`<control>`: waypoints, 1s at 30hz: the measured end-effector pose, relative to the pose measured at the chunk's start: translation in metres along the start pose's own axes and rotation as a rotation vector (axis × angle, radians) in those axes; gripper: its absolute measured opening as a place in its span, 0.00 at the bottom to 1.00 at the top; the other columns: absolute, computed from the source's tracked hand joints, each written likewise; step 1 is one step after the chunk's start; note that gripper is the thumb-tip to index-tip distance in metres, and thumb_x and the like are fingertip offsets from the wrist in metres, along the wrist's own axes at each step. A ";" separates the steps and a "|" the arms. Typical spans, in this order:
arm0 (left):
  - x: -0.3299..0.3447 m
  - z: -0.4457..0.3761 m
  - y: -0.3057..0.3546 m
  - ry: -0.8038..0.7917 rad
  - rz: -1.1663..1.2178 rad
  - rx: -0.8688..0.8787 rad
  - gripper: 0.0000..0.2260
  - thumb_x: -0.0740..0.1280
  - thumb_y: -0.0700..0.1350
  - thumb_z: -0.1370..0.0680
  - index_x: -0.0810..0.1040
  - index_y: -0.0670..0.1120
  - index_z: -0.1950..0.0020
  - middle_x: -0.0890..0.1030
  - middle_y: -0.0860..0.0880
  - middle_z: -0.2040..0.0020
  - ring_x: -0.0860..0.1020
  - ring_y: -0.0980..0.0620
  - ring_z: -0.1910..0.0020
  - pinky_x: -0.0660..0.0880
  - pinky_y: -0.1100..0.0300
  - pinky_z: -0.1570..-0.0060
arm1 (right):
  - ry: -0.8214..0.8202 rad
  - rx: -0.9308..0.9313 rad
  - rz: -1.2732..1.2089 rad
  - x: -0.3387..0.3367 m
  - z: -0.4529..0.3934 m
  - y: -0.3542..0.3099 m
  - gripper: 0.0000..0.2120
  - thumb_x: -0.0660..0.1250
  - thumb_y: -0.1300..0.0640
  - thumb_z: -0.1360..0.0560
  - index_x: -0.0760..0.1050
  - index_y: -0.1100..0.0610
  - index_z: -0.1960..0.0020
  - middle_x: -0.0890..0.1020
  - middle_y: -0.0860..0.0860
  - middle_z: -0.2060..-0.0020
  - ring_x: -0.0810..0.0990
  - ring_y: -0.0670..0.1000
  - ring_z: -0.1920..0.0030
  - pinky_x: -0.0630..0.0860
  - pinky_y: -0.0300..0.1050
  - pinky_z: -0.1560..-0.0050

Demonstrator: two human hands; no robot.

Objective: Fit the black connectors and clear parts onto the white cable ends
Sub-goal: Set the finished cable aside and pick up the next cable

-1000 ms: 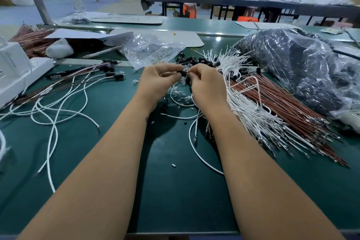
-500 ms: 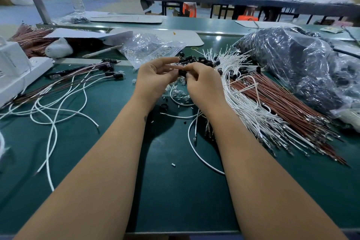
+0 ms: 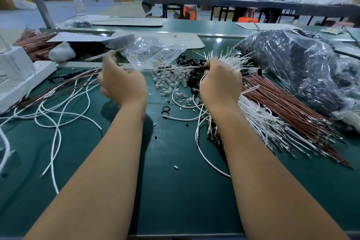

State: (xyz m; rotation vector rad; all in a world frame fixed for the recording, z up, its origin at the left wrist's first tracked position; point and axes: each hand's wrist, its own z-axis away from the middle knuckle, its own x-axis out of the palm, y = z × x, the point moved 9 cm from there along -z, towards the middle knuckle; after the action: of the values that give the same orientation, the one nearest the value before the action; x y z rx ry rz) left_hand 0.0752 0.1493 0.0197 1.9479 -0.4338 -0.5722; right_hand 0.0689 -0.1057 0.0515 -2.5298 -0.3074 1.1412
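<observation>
Hands drawn apart since half a second ago: then pinched together over one black connector at mid-bench, now separated along a length of white cable (image 3: 179, 67). Cable stretched taut between left hand (image 3: 121, 82) and right hand (image 3: 220, 82), above the loose parts.

Right hand closed around the cable end and what looks like a black connector (image 3: 202, 68) at its fingertips; exact seating not visible. Left hand blurred in motion, fingers loosely curled, forefinger raised; appears to trail the cable, but grip cannot be told for certain.

Directly below the cable: heap of clear parts (image 3: 171, 82), just left of the pile of black connectors (image 3: 191, 72), both toward the far middle of the bench (image 3: 175, 191). Clear bag (image 3: 153, 52) behind them. Bundle of white cables (image 3: 259, 122) and brown wires (image 3: 288, 107) toward the right edge. Finished or loose white leads (image 3: 58, 107) toward the left edge.

Judgement: connector-fitting step on this cable, probably being pulled home. Next move calls for checking the seat, then picking a clear part from the heap with the left hand.
</observation>
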 end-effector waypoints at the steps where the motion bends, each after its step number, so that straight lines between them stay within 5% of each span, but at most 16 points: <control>1: 0.005 0.007 0.015 -0.045 -0.081 0.158 0.25 0.59 0.33 0.28 0.70 0.51 0.33 0.75 0.52 0.37 0.68 0.47 0.33 0.61 0.49 0.34 | -0.020 -0.002 -0.019 0.002 0.000 -0.001 0.09 0.62 0.66 0.24 0.76 0.56 0.48 0.81 0.50 0.57 0.78 0.53 0.56 0.62 0.45 0.53; 4: 0.035 0.047 0.059 -0.319 -0.131 0.613 0.22 0.62 0.35 0.26 0.74 0.48 0.33 0.77 0.48 0.39 0.67 0.47 0.33 0.57 0.51 0.34 | -0.089 -0.067 -0.086 0.010 0.004 -0.010 0.10 0.62 0.66 0.23 0.76 0.56 0.45 0.82 0.50 0.55 0.77 0.51 0.56 0.63 0.43 0.53; 7: 0.055 0.073 0.068 -0.519 -0.188 0.804 0.13 0.61 0.39 0.22 0.82 0.49 0.42 0.84 0.48 0.50 0.76 0.46 0.43 0.65 0.54 0.40 | -0.067 -0.194 -0.103 0.007 0.008 -0.024 0.11 0.62 0.65 0.23 0.76 0.55 0.44 0.82 0.51 0.54 0.78 0.53 0.54 0.63 0.45 0.53; 10: 0.047 0.053 0.058 -0.430 -0.259 0.717 0.13 0.62 0.39 0.22 0.83 0.48 0.45 0.85 0.47 0.55 0.76 0.47 0.53 0.68 0.56 0.51 | -0.044 -0.201 -0.007 0.007 0.008 -0.022 0.10 0.62 0.66 0.23 0.76 0.55 0.46 0.82 0.50 0.56 0.78 0.52 0.56 0.65 0.45 0.53; 15: 0.028 0.022 0.027 -0.269 -0.412 0.462 0.14 0.60 0.37 0.22 0.82 0.49 0.45 0.82 0.45 0.53 0.74 0.42 0.48 0.62 0.52 0.50 | -0.073 -0.113 0.032 0.010 0.005 -0.007 0.10 0.61 0.65 0.22 0.76 0.56 0.45 0.82 0.51 0.56 0.79 0.54 0.57 0.68 0.45 0.53; 19: 0.049 0.052 0.053 -0.441 -0.290 0.711 0.13 0.62 0.39 0.22 0.80 0.48 0.40 0.83 0.47 0.48 0.74 0.45 0.48 0.68 0.53 0.47 | -0.109 -0.120 -0.080 0.011 0.005 -0.007 0.10 0.62 0.64 0.22 0.77 0.56 0.43 0.83 0.51 0.53 0.77 0.52 0.56 0.66 0.43 0.57; 23: 0.055 0.074 0.069 -0.525 -0.166 0.840 0.08 0.66 0.42 0.22 0.84 0.46 0.48 0.85 0.47 0.53 0.77 0.44 0.53 0.71 0.53 0.49 | -0.122 -0.181 -0.158 0.010 0.008 -0.017 0.10 0.62 0.63 0.22 0.78 0.55 0.44 0.83 0.50 0.52 0.75 0.51 0.55 0.62 0.42 0.56; 30: 0.045 0.026 0.024 -0.385 -0.446 0.479 0.09 0.63 0.44 0.21 0.82 0.48 0.46 0.82 0.43 0.52 0.73 0.41 0.45 0.64 0.51 0.47 | -0.106 -0.119 -0.053 0.013 0.005 -0.007 0.08 0.63 0.65 0.22 0.76 0.57 0.45 0.82 0.51 0.56 0.76 0.52 0.59 0.66 0.44 0.54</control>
State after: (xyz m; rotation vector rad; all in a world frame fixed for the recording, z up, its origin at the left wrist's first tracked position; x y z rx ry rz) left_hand 0.0960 0.0963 0.0225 2.4188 -0.3981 -1.2337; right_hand 0.0734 -0.0938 0.0424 -2.5497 -0.4803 1.2746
